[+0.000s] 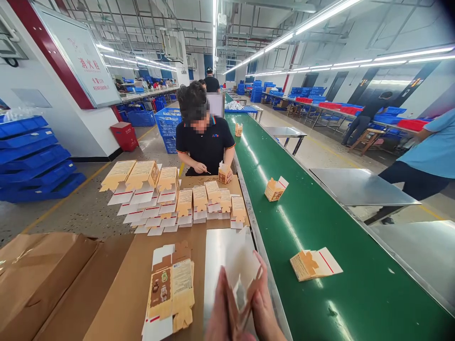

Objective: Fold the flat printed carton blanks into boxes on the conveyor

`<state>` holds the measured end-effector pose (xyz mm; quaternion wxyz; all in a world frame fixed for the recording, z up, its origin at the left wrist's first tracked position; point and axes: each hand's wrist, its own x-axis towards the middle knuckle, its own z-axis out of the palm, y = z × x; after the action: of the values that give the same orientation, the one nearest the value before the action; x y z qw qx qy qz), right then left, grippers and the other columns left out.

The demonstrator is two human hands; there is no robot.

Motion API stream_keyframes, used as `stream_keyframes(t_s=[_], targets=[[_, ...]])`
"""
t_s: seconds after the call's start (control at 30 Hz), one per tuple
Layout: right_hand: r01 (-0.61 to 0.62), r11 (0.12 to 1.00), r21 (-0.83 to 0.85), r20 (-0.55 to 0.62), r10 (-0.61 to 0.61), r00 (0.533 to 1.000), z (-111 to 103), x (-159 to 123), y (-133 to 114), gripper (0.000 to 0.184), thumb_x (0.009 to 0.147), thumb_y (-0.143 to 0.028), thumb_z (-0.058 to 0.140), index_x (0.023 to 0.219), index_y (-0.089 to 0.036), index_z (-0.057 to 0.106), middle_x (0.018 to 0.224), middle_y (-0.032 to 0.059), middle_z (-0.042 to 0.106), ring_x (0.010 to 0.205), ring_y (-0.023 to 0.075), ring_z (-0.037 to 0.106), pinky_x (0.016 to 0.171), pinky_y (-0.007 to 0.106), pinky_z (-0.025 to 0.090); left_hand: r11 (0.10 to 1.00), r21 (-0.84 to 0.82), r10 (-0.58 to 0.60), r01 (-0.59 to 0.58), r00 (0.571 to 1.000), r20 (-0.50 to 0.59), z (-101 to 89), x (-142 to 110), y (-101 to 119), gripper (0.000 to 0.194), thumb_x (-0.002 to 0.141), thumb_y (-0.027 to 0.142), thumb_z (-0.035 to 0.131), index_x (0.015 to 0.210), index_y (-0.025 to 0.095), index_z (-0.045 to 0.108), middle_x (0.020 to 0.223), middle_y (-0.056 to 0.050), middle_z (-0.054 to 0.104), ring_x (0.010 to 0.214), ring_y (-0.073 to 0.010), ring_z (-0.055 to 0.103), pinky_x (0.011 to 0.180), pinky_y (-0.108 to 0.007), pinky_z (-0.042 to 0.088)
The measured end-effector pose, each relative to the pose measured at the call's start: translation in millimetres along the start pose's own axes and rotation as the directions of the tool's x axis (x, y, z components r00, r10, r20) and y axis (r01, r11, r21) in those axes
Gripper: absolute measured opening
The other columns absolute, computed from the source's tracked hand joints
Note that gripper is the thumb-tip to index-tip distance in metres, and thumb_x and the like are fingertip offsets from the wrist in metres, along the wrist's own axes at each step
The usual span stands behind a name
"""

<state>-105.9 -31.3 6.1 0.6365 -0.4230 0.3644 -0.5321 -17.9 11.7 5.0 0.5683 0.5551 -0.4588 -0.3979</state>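
Observation:
Between my two hands is a small carton (245, 270), its top flaps spread and its inside showing. My left hand (217, 308) presses along its left side, a little blurred. On the carton's right side lies my right hand (265, 303), fingers along the wall. Below them is a bare metal plate (216, 255) on the table. To the left lies a stack of flat, unfolded cartons (170, 289), printed brown and cream with a red strip on a white flap.
Folded cartons (142, 180) are piled at the table's far end, before a co-worker (206, 137) holding a carton (223, 173). A green conveyor belt (302, 227) on the right carries several cartons (309, 264). Brown paper-covered box (42, 265) at left.

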Motion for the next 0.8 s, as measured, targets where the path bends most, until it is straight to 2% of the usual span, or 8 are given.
stream_keyframes(t_s=[0.07, 0.13, 0.23, 0.37, 0.5, 0.57, 0.7, 0.8], targets=[[0.005, 1.000, 0.021, 0.001, -0.005, 1.000, -1, -6, -4, 0.074, 0.065, -0.071, 0.059, 0.127, -0.034, 0.045, 0.141, 0.0060, 0.041, 0.129, 0.0328, 0.039, 0.104, 0.045, 0.037, 0.972, -0.017, 0.232, -0.235, 0.967, -0.109, -1.0, 4, 4, 0.059, 0.080, 0.058, 0.048, 0.132, 0.038, 0.031, 0.152, -0.005, 0.024, 0.139, -0.0266, 0.023, 0.110, -0.047, 0.027], [0.095, 0.993, 0.068, -0.015, -0.094, 0.995, 2, -12, -5, 0.062, 0.064, -0.071, 0.060, 0.114, -0.035, 0.056, 0.142, 0.0041, 0.037, 0.127, 0.0343, 0.041, 0.101, 0.046, 0.039, 0.939, -0.025, 0.334, -0.344, 0.925, -0.184, -4.8, 8, 9, 0.037, 0.083, 0.052, 0.048, 0.117, 0.037, 0.048, 0.150, -0.001, 0.027, 0.139, -0.0257, 0.024, 0.107, -0.045, 0.033], [0.194, 0.981, 0.011, -0.002, -0.194, 0.981, 9, -14, -5, 0.044, 0.067, -0.065, 0.062, 0.097, -0.033, 0.065, 0.136, 0.0035, 0.041, 0.123, 0.0327, 0.046, 0.099, 0.044, 0.041, 0.979, -0.110, 0.143, -0.171, 0.964, -0.225, -8.3, 10, 18, 0.038, 0.079, 0.060, 0.049, 0.094, 0.027, 0.060, 0.138, -0.005, 0.045, 0.132, -0.0277, 0.036, 0.099, -0.039, 0.042], [0.104, 0.991, -0.088, -0.096, -0.112, 0.989, 14, -11, -6, 0.033, 0.080, -0.052, 0.059, 0.106, -0.031, 0.056, 0.128, 0.0053, 0.050, 0.119, 0.0255, 0.048, 0.099, 0.038, 0.040, 0.974, -0.208, -0.141, 0.094, 0.965, -0.223, -4.1, 7, 26, 0.035, 0.077, 0.054, 0.054, 0.092, 0.023, 0.058, 0.123, -0.007, 0.058, 0.122, -0.0263, 0.047, 0.102, -0.036, 0.038], [0.184, 0.981, -0.061, -0.087, -0.189, 0.978, 14, -9, -8, 0.021, 0.086, -0.045, 0.051, 0.102, -0.032, 0.049, 0.126, 0.0028, 0.050, 0.107, 0.0195, 0.056, 0.087, 0.031, 0.047, 0.970, -0.220, -0.162, 0.103, 0.948, -0.272, -0.4, 7, 27, 0.029, 0.080, 0.040, 0.049, 0.106, 0.027, 0.048, 0.131, -0.004, 0.048, 0.121, -0.0228, 0.046, 0.097, -0.035, 0.041], [0.283, 0.942, -0.181, -0.028, -0.293, 0.956, 13, -7, -10, 0.017, 0.089, -0.042, 0.048, 0.101, -0.031, 0.051, 0.124, 0.0030, 0.049, 0.106, 0.0191, 0.056, 0.086, 0.030, 0.047, 0.995, -0.086, -0.081, 0.060, 0.957, -0.279, -3.9, 10, 20, 0.028, 0.082, 0.037, 0.046, 0.109, 0.027, 0.048, 0.132, -0.005, 0.047, 0.121, -0.0220, 0.045, 0.099, -0.036, 0.037], [0.410, 0.796, -0.446, 0.127, -0.397, 0.909, 6, 0, -11, 0.027, 0.090, -0.040, 0.041, 0.076, -0.023, 0.056, 0.107, 0.0054, 0.051, 0.092, 0.0185, 0.056, 0.077, 0.029, 0.048, 0.972, 0.180, 0.160, -0.148, 0.986, -0.056, -17.2, 20, 0, 0.023, 0.086, 0.036, 0.041, 0.076, 0.022, 0.056, 0.110, -0.007, 0.056, 0.104, -0.0220, 0.053, 0.086, -0.033, 0.043], [0.333, 0.797, -0.504, 0.130, -0.311, 0.941, -2, 3, -4, 0.041, 0.091, -0.041, 0.036, 0.059, -0.020, 0.051, 0.096, 0.0058, 0.051, 0.084, 0.0179, 0.056, 0.073, 0.029, 0.046, 0.961, 0.222, 0.157, -0.163, 0.987, 0.044, -22.2, 26, -8, 0.034, 0.088, 0.035, 0.036, 0.061, 0.021, 0.050, 0.094, -0.007, 0.058, 0.093, -0.0213, 0.055, 0.076, -0.031, 0.046]])
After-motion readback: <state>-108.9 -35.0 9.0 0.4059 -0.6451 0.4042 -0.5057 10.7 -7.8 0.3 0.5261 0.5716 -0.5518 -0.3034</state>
